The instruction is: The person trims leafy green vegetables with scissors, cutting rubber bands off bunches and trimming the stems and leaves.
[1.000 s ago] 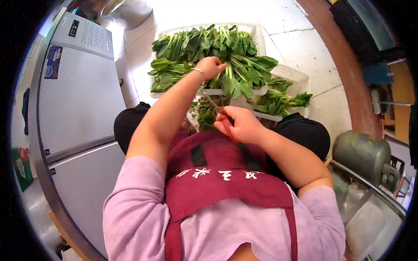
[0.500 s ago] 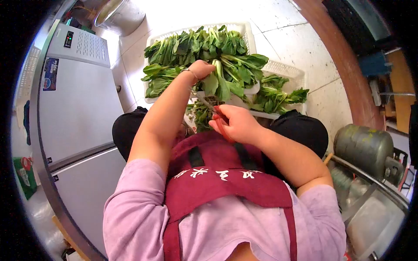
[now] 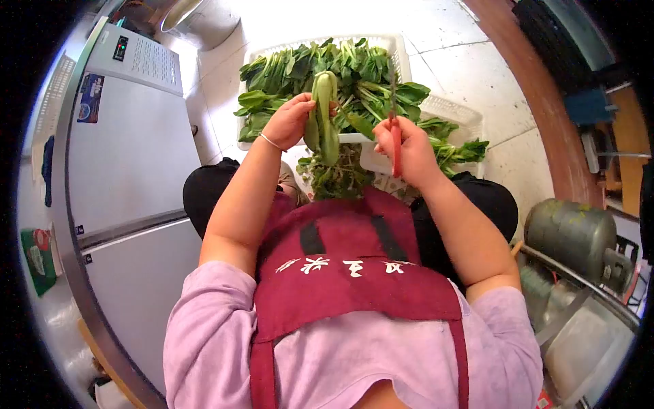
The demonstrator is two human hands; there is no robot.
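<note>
My left hand (image 3: 289,124) is closed around a head of bok choy (image 3: 325,95), its pale stem end at the top and its leaves hanging down. In my right hand (image 3: 413,151) is a pair of red-handled scissors (image 3: 396,146), the blades pointing away from me. The scissors are apart from the bok choy. Behind both hands, rows of leafy greens (image 3: 293,71) fill a white plastic basket (image 3: 403,61). Between my knees, below the held bok choy, lies a heap of loose leaves and trimmings (image 3: 334,178).
A second white basket (image 3: 470,117) with more greens stands at the right. A white refrigerator cabinet (image 3: 136,157) is close on my left, with a metal pot (image 3: 204,26) beyond it. To the right are a gas cylinder (image 3: 569,238) and a metal-framed rack (image 3: 579,286).
My left hand has drawn back to the left, turning the bok choy more upright. My right hand has moved right and away from me, and the scissors now point forward instead of left.
</note>
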